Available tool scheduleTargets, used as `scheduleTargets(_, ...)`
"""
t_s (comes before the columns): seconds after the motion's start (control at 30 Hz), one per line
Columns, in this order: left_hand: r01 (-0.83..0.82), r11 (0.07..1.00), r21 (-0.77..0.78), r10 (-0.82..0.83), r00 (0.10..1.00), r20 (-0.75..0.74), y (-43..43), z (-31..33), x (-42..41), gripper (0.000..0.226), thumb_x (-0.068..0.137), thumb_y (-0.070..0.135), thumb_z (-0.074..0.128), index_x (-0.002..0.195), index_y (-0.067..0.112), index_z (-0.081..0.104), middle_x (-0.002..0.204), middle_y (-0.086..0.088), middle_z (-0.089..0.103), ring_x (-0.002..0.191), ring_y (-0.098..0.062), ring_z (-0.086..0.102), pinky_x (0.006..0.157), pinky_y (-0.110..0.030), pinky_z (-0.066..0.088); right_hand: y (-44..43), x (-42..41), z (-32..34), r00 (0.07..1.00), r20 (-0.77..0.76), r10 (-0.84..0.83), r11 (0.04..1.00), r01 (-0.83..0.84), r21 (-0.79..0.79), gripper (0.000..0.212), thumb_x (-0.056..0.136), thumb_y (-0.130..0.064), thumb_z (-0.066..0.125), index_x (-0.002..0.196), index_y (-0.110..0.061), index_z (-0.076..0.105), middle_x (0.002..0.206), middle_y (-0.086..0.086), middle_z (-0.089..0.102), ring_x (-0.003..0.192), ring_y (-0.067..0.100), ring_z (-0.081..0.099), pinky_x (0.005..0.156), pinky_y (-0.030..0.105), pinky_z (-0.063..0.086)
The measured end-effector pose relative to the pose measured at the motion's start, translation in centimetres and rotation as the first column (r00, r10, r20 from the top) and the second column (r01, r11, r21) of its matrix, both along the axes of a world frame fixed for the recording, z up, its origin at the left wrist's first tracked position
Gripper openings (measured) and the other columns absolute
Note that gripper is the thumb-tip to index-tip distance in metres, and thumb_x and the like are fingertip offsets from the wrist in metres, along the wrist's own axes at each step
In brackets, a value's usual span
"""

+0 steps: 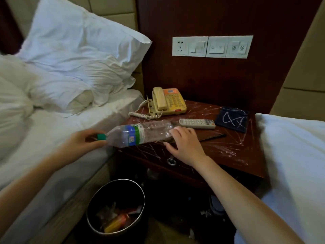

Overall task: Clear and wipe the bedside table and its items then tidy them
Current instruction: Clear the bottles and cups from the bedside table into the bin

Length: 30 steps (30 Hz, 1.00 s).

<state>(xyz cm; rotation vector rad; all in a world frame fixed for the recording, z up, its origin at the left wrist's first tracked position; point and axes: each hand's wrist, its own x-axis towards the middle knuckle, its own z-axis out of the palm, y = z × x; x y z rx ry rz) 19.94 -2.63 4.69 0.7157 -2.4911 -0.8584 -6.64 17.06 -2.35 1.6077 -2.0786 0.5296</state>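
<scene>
A clear plastic bottle (139,133) with a blue-green label lies sideways over the left edge of the dark wooden bedside table (228,148), whose top is streaked with white marks. My left hand (82,140) pinches its green cap. My right hand (184,144) is at the bottle's base, fingers spread and relaxed against it. On the table stand a yellow phone (168,102), a white remote (197,123), a dark blue cloth-like square (232,119) with white scribbles, and a dark pen (213,137).
A black waste bin (98,221) holding several bits of rubbish stands on the floor below the bottle. A bed with white pillows (75,67) lies left, another white bed (290,155) right. A switch panel (212,47) is on the wall.
</scene>
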Motion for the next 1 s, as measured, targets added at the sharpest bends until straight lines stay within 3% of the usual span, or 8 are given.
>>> scheduleTargets(0.07,-0.043,0.995,0.085,0.044,0.999,-0.012,0.1,0.1,4.5,0.035,0.074,0.018,0.076,0.071,0.052,0.07,0.07,0.012,0.072,0.063,0.002,0.065,0.061,-0.004,0.047,-1.2,1.9,-0.1,0.994,-0.047,0.101,0.995,-0.102,-0.011,0.04,0.088,-0.045,0.046,0.106,-0.012,0.06,0.101,0.005,0.062,0.093,0.025,0.061,0.083,0.041,0.045)
scheduleTargets(0.13,-0.088,0.98,0.177,0.081,0.996,0.042,0.0,-0.5,8.7,0.024,0.052,0.056,0.083,0.073,0.05,0.072,0.068,0.005,0.073,0.06,-0.003,0.066,0.06,-0.008,0.05,-2.4,4.0,-0.7,0.974,-0.086,0.209,0.978,-0.208,0.023,0.037,0.086,-0.042,0.047,0.103,-0.012,0.061,0.097,0.005,0.061,0.088,0.025,0.06,0.08,0.039,0.045)
scheduleTargets(0.2,-0.094,0.981,0.171,0.064,0.983,0.171,-1.4,-2.6,11.5,0.059,0.034,0.078,0.074,0.08,0.041,0.074,0.073,0.0,0.074,0.063,-0.008,0.067,0.065,-0.019,0.054,-3.2,5.5,-1.6,0.951,-0.11,0.288,0.957,-0.282,0.069,0.032,0.085,-0.039,0.048,0.099,-0.013,0.061,0.092,0.004,0.061,0.082,0.024,0.059,0.075,0.037,0.045)
scheduleTargets(0.27,-0.121,0.991,0.05,0.101,0.951,0.293,-2.3,-4.8,12.2,0.05,0.05,0.07,0.075,0.084,0.034,0.074,0.079,0.0,0.074,0.071,-0.012,0.069,0.074,-0.03,0.056,-4.2,7.2,-2.7,0.928,-0.094,0.359,0.93,-0.348,0.118,0.024,0.084,-0.032,0.055,0.097,-0.012,0.06,0.088,0.005,0.061,0.077,0.024,0.06,0.068,0.033,0.046)
scheduleTargets(0.37,-0.051,0.995,-0.091,0.088,0.88,0.467,-2.1,-8.1,10.2,0.019,0.076,0.031,0.074,0.09,0.034,0.063,0.083,0.005,0.069,0.073,-0.005,0.063,0.069,-0.015,0.047,-4.9,9.4,-4.5,0.908,-0.024,0.419,0.887,-0.403,0.224,0.021,0.08,-0.023,0.067,0.095,-0.01,0.061,0.086,0.008,0.063,0.074,0.026,0.063,0.059,0.031,0.047)
scheduleTargets(0.53,0.034,0.981,-0.189,0.09,0.789,0.607,-2.0,-11.8,5.5,0.046,0.084,0.039,0.062,0.125,0.02,0.055,0.118,0.001,0.061,0.104,-0.012,0.06,0.087,-0.023,0.047,-4.6,10.8,-5.1,0.916,0.034,0.399,0.839,-0.379,0.391,0.029,0.092,-0.023,0.054,0.117,-0.008,0.055,0.109,0.014,0.06,0.097,0.031,0.059,0.074,0.039,0.046)
scheduleTargets(0.73,0.006,0.958,-0.286,0.115,0.906,0.407,-1.6,-10.9,1.1,0.043,0.086,0.036,0.061,0.126,0.022,0.056,0.119,0.0,0.061,0.101,-0.016,0.061,0.086,-0.028,0.049,-3.3,9.1,-4.0,0.957,0.058,0.285,0.88,-0.285,0.38,0.032,0.094,-0.024,0.051,0.121,-0.008,0.052,0.113,0.014,0.058,0.101,0.033,0.057,0.078,0.042,0.044)
scheduleTargets(1.0,0.152,0.972,-0.18,-0.113,0.971,0.212,2.8,-8.9,-6.3,0.033,0.084,0.024,0.067,0.116,0.018,0.062,0.105,0.002,0.061,0.083,-0.011,0.062,0.082,-0.026,0.05,1.1,4.3,-1.4,0.988,0.1,0.118,0.941,-0.144,0.305,0.027,0.096,-0.024,0.047,0.117,-0.008,0.056,0.107,0.011,0.059,0.098,0.031,0.057,0.076,0.043,0.047)
